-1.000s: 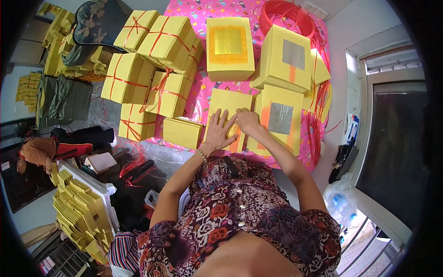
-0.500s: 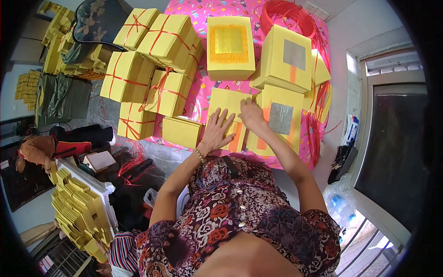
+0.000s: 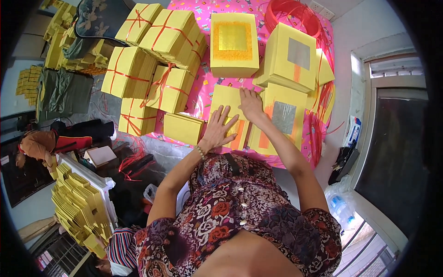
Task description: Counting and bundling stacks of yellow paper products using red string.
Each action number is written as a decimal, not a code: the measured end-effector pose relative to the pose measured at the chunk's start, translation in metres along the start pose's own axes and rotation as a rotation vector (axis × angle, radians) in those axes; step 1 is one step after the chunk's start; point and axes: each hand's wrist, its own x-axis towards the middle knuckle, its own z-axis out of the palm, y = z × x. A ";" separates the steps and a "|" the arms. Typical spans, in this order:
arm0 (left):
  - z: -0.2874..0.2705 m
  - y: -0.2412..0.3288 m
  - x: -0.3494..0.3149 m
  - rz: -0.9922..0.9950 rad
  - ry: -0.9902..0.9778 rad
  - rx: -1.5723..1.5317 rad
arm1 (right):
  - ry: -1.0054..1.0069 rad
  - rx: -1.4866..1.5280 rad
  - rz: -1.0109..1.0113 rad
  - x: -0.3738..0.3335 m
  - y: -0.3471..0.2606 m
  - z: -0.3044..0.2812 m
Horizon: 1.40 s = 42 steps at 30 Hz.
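A yellow paper sheet [image 3: 225, 95] lies at the near middle of the table, with an orange and gold patch showing partly under my fingers. My left hand [image 3: 218, 130], a beaded bracelet at its wrist, rests flat on it with fingers spread. Stretched over the sheet's right side is my right hand [image 3: 251, 107], palm down, its fingers extended toward the far edge. Just right of that hand is a stack of yellow paper [image 3: 291, 101] bearing a silver rectangle and an orange strip. Farther back sits a yellow paper stack [image 3: 234, 69] with a gold square on top.
Bundles of yellow paper tied with red ribbon [image 3: 123, 69] stand at left on the pink patterned tablecloth [image 3: 207, 92]. A taller stack [image 3: 281, 60] and a red ribbon coil [image 3: 277, 18] are at right. Another person in striped clothing [image 3: 122, 244] is at lower left.
My right hand's bent fingers have straightened and lie flatter, reaching a little farther along the sheet. My left hand stays in place. The whole view has shifted slightly.
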 end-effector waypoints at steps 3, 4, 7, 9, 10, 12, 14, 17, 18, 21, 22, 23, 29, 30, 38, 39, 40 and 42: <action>0.001 0.000 0.001 -0.003 -0.021 0.008 | 0.221 -0.032 -0.027 -0.007 0.003 0.003; 0.002 -0.001 0.000 -0.009 -0.019 0.009 | 0.221 -0.032 -0.034 -0.010 -0.001 -0.002; 0.002 -0.002 -0.001 -0.004 -0.006 0.029 | 0.176 0.039 0.012 -0.023 -0.009 -0.013; 0.000 -0.001 0.001 -0.001 -0.010 0.023 | 0.378 0.007 -0.023 -0.034 -0.011 -0.015; 0.000 0.000 0.000 -0.003 -0.010 0.023 | 0.377 0.007 -0.025 -0.038 -0.013 -0.020; 0.000 0.000 -0.001 -0.007 0.001 0.040 | 0.409 -0.039 -0.094 -0.044 -0.019 -0.029; 0.001 -0.002 -0.002 -0.009 -0.002 0.033 | 0.322 -0.057 -0.105 -0.054 -0.026 -0.032; 0.001 -0.001 -0.001 0.004 -0.008 0.043 | 0.080 -0.048 -0.059 -0.048 -0.023 -0.007; 0.001 0.000 0.001 0.013 -0.008 0.060 | -0.075 -0.020 -0.008 -0.043 -0.018 0.007; 0.002 -0.004 -0.003 -0.042 -0.042 -0.021 | -0.166 -0.001 -0.049 -0.033 -0.016 0.008; 0.000 -0.005 -0.004 -0.044 -0.042 -0.021 | -0.167 -0.001 -0.051 -0.031 -0.015 0.008; -0.002 -0.006 -0.008 -0.048 -0.053 -0.016 | -0.175 -0.006 -0.074 -0.028 -0.015 0.008; -0.010 -0.007 -0.011 -0.071 -0.069 0.033 | -0.238 0.038 -0.085 -0.023 -0.010 0.002; -0.010 -0.006 -0.010 -0.071 -0.060 0.028 | -0.219 0.086 -0.039 -0.023 -0.013 -0.002; 0.000 -0.003 -0.011 -0.021 -0.063 0.030 | -0.165 -0.024 -0.030 -0.011 -0.018 0.055; -0.001 -0.004 -0.012 -0.015 -0.074 0.050 | -0.250 0.095 0.039 -0.012 -0.023 0.035; -0.002 -0.003 -0.010 0.021 -0.066 0.063 | -0.304 0.086 0.033 -0.011 -0.022 0.035; 0.000 0.000 -0.009 0.081 -0.069 0.069 | -0.232 0.090 0.070 -0.012 -0.027 0.034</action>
